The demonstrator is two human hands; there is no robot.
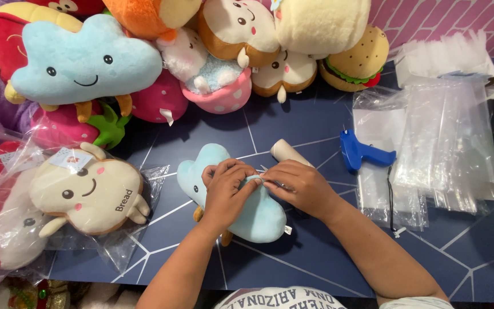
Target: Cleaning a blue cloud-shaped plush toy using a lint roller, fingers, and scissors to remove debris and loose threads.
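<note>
On the dark table, two hands — left hand [224,191], right hand [301,186] — fingers pinched shut on one blue cloud plush [253,214].

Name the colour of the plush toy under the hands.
Light blue cloud plush, orange feet; head view shows it.

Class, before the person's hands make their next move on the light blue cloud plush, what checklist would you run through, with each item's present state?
1. Left hand rests on the light blue cloud plush: ok.
2. Right hand pinches at the same spot: ok.
3. What the fingertips pinch: cannot tell.
4. Blue tagging gun lies on the table, apart from both hands: ok.
5. Clear bags stacked to the right: ok.
</note>
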